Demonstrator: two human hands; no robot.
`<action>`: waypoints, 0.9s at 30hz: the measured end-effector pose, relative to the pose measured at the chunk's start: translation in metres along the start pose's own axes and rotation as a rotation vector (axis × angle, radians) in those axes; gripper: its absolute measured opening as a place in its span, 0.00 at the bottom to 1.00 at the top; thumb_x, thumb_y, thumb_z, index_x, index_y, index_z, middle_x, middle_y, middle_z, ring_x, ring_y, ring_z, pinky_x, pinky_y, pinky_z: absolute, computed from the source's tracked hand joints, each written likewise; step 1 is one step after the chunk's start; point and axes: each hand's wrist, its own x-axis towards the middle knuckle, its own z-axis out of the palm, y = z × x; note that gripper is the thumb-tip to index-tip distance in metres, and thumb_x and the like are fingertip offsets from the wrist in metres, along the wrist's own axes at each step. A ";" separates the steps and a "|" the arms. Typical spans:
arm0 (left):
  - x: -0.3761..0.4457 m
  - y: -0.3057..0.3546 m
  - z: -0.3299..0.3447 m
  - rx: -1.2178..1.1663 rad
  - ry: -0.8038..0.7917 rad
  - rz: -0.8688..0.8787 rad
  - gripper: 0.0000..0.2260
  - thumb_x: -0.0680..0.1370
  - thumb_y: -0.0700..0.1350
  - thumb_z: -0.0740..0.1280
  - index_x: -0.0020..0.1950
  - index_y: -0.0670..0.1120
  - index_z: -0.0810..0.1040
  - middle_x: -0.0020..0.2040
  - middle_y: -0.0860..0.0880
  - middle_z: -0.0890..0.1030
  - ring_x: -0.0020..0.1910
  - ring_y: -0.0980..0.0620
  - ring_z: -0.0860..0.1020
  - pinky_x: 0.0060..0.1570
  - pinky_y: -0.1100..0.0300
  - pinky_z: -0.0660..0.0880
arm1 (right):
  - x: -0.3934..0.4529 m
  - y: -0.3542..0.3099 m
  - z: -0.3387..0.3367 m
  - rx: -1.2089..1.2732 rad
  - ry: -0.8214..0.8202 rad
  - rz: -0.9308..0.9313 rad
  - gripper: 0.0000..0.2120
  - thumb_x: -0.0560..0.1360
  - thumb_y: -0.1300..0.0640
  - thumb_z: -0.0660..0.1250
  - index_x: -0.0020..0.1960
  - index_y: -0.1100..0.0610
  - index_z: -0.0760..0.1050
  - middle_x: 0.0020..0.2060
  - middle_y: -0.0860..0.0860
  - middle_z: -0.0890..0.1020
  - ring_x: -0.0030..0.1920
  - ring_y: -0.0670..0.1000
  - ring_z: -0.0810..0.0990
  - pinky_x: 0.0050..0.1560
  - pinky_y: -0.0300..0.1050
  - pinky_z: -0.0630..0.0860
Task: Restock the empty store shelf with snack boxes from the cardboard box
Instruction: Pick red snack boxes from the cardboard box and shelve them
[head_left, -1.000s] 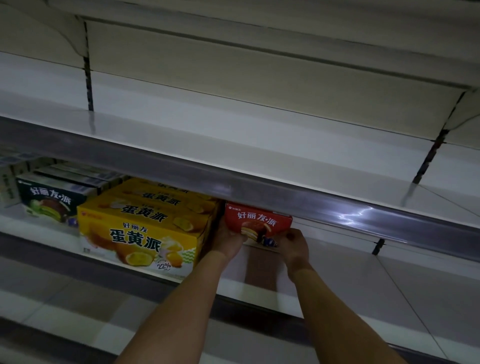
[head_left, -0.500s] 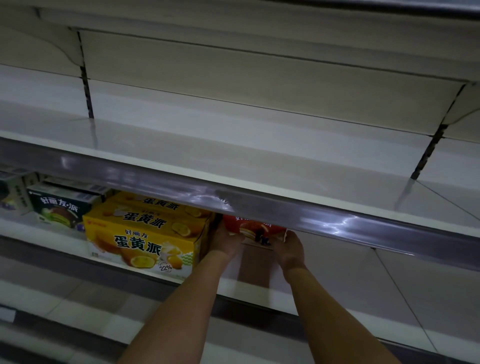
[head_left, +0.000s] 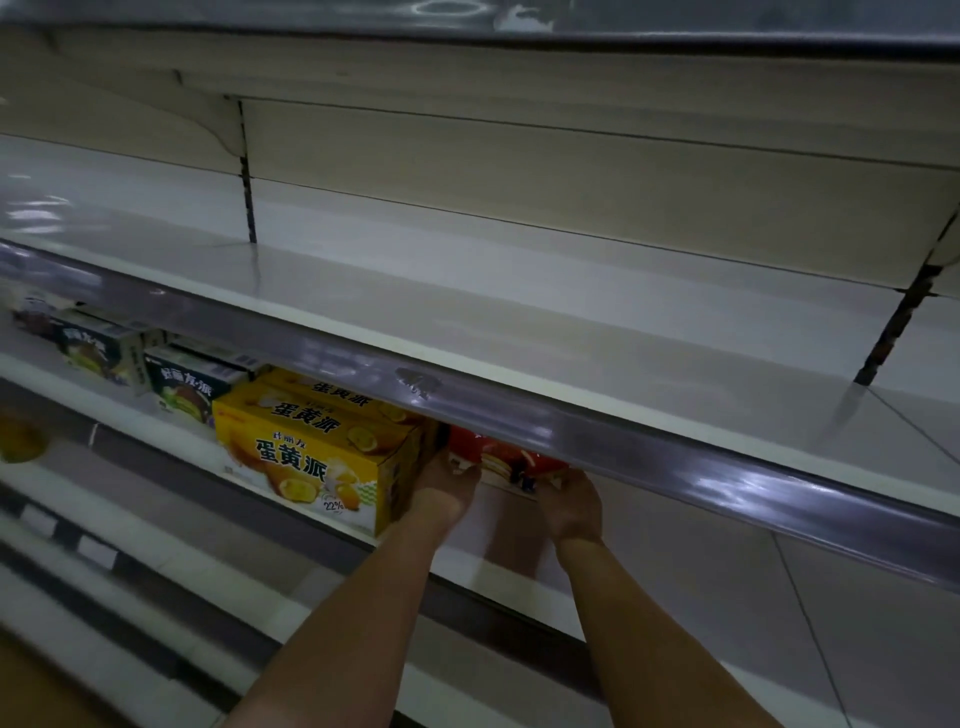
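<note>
Stock position, near to far.

Hands: left hand and right hand on either end of one red box, fingers on its lower corners; how far they curl around it cannot be told under the rail.

Red box: on the lower shelf, set well back, top half hidden by the rail. Judged nearly placed, release not yet made.

Yellow boxes: just beside the left hand, stacked and facing out.

Green boxes: further left, same shelf.

Lower shelf right of the red box: bare; judged most of the restocking remains.

Upper shelf: no stock.

Cardboard box: not in view.
</note>
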 end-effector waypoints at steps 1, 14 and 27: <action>-0.005 -0.002 0.000 0.001 0.026 0.010 0.22 0.79 0.39 0.63 0.72 0.42 0.64 0.68 0.42 0.72 0.65 0.41 0.71 0.63 0.52 0.70 | -0.001 0.001 -0.003 0.005 -0.013 -0.008 0.10 0.77 0.60 0.60 0.40 0.60 0.76 0.39 0.55 0.76 0.41 0.52 0.73 0.43 0.41 0.67; -0.123 -0.011 -0.007 0.017 0.536 -0.058 0.17 0.81 0.44 0.60 0.69 0.40 0.72 0.66 0.41 0.75 0.65 0.43 0.73 0.61 0.56 0.69 | -0.043 0.000 -0.019 -0.215 -0.377 -0.135 0.18 0.79 0.56 0.57 0.67 0.62 0.70 0.65 0.57 0.74 0.63 0.56 0.74 0.56 0.41 0.69; -0.253 -0.092 -0.079 -0.111 0.891 -0.276 0.12 0.82 0.46 0.59 0.60 0.43 0.78 0.52 0.48 0.78 0.59 0.45 0.75 0.57 0.56 0.70 | -0.171 -0.001 0.049 -0.200 -0.846 -0.359 0.19 0.77 0.57 0.63 0.67 0.62 0.71 0.64 0.57 0.75 0.61 0.56 0.74 0.60 0.46 0.70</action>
